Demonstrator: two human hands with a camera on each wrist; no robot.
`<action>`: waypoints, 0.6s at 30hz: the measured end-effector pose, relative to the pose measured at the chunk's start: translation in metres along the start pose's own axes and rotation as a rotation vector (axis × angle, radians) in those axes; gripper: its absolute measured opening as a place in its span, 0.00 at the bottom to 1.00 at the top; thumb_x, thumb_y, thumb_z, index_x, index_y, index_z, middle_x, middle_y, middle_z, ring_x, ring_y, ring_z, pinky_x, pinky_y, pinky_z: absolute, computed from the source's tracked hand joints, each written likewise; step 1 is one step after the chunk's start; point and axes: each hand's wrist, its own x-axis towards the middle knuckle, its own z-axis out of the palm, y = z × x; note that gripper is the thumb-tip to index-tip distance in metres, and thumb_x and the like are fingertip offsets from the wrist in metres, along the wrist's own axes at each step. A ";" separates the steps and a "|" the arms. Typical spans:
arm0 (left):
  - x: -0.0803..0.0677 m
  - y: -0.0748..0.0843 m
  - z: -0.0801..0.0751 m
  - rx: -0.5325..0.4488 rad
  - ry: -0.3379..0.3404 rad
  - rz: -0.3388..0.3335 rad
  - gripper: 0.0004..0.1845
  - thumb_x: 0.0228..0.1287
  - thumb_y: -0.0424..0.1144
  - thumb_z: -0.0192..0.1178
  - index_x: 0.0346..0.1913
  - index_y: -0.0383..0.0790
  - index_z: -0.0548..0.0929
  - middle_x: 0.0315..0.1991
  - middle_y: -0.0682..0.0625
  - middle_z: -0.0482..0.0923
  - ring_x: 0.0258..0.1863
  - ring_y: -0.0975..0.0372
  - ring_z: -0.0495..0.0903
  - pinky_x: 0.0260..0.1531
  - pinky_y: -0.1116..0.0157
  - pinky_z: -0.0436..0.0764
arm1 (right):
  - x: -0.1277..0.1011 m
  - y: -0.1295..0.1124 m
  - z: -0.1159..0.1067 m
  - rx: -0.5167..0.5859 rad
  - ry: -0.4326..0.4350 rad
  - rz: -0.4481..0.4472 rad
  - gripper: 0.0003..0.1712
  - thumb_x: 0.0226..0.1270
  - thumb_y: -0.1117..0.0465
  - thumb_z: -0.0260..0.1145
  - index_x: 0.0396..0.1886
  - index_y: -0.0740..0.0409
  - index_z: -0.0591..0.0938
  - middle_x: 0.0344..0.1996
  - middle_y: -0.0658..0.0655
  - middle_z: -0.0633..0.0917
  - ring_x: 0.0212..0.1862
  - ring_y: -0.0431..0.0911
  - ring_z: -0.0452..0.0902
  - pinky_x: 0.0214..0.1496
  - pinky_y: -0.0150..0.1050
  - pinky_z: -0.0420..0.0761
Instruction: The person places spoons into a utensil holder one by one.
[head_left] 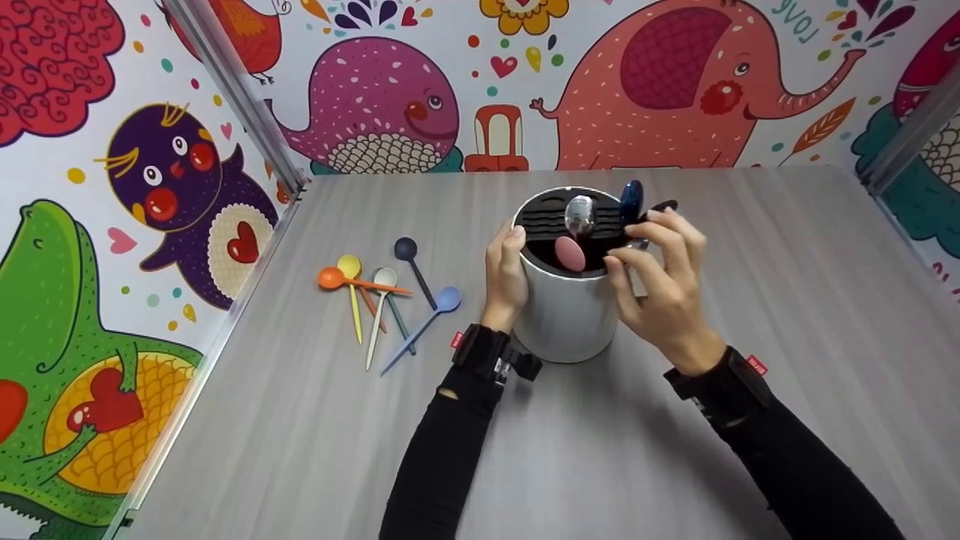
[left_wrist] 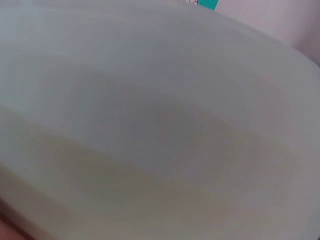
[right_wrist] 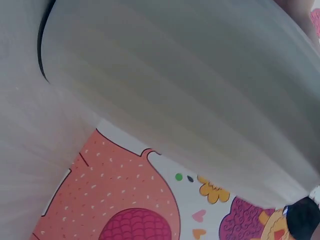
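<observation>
A white cylindrical utensil holder with a black slotted insert stands in the middle of the grey table. A silver spoon and a pink spoon stick up from it. My left hand grips the holder's left side, thumb at the rim. My right hand is at the right rim and pinches the blue spoon just below its bowl; a black spoon shows behind the fingers. The left wrist view is filled by the holder's blurred wall. The right wrist view shows the same wall.
Several loose plastic spoons lie on the table left of the holder: orange, yellow, cream, dark navy and light blue. Cartoon-patterned walls with metal edge rails close in the table at the back and both sides.
</observation>
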 end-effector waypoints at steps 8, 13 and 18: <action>0.001 0.001 0.000 -0.005 0.000 -0.001 0.30 0.69 0.47 0.37 0.55 0.28 0.82 0.50 0.40 0.83 0.52 0.59 0.79 0.58 0.63 0.74 | 0.013 -0.008 -0.010 0.045 0.148 0.081 0.16 0.69 0.59 0.66 0.26 0.68 0.81 0.39 0.66 0.82 0.54 0.61 0.74 0.65 0.55 0.70; 0.001 0.001 0.000 0.005 0.000 -0.001 0.31 0.68 0.47 0.37 0.56 0.29 0.82 0.51 0.42 0.83 0.53 0.59 0.79 0.58 0.62 0.74 | 0.017 -0.008 -0.016 0.145 0.231 0.258 0.13 0.64 0.65 0.59 0.27 0.73 0.76 0.39 0.70 0.80 0.50 0.60 0.74 0.61 0.47 0.70; 0.000 0.000 0.001 -0.001 -0.005 -0.005 0.31 0.68 0.47 0.37 0.57 0.29 0.82 0.52 0.40 0.83 0.53 0.59 0.80 0.58 0.62 0.75 | 0.002 0.007 -0.022 0.268 0.205 0.460 0.11 0.64 0.71 0.53 0.31 0.81 0.71 0.43 0.65 0.78 0.50 0.53 0.73 0.57 0.40 0.70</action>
